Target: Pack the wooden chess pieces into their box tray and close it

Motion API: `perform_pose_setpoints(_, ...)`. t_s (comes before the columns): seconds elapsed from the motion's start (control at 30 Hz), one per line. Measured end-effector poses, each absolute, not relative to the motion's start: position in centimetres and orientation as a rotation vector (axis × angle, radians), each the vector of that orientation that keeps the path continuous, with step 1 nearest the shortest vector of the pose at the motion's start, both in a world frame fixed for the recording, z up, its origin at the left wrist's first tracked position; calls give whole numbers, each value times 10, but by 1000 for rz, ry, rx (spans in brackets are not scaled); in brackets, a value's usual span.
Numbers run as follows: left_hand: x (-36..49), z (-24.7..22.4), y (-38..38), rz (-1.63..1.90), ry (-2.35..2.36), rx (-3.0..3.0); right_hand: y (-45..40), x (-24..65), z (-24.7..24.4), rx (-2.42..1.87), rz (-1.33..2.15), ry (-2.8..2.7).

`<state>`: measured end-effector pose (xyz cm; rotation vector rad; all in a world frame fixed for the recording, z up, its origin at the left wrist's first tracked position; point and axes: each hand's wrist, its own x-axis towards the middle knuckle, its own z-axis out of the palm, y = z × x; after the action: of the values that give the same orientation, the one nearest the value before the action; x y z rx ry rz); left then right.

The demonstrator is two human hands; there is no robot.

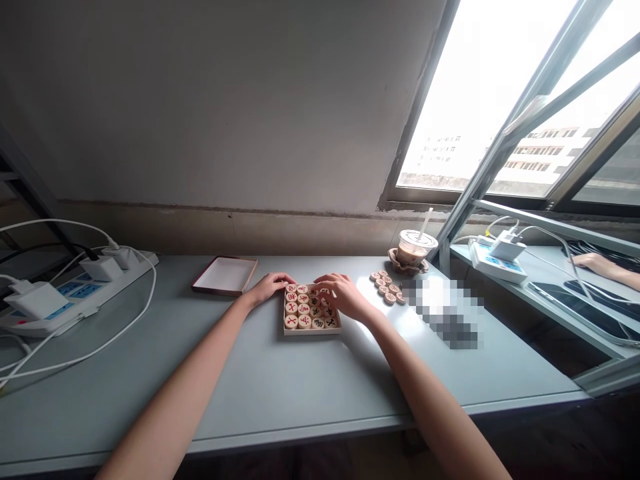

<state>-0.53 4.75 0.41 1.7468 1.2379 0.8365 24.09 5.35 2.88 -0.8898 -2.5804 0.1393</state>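
A shallow square box [313,332] of round wooden pieces with red or black characters lies on the grey table. My left hand [273,285] rests at the box's upper left corner, fingers bent towards its rim; whether they grip it is too small to tell. Over the upper right part of the box is my right hand [345,293], its fingers curved down onto the pieces there. What its fingertips hold, if anything, is hidden. Several loose wooden pieces [389,299] lie flat on the table to the right of my right hand.
An open box lid [225,275] lies left of my left hand. A drink cup with a straw [414,248] stands at the back right. Power strips with white cables [107,268] lie far left and right. Beyond the right frame, a person's hand [595,263] shows. A pixelated patch covers part of the table.
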Motion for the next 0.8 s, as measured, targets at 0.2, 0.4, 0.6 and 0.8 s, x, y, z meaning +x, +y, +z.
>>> perform_pose_setpoints(0.2, -6, 3, 47, 847, 1216, 1756, 52, 230, 21, -906, 166, -2552)
perform_pose_setpoints(0.4, -9, 0, 48, 850, 1213, 1766, 47, 216, 17, -915, 69, -2610)
perform_pose_setpoints(0.6, -6, 4, 47, 843, 1241, 1734, 51, 214, 19, -918, -7, -2579)
perform_pose_setpoints(0.8, -5, 6, 45, 826, 1257, 1739, 57, 214, 20, -938, 2, -2516)
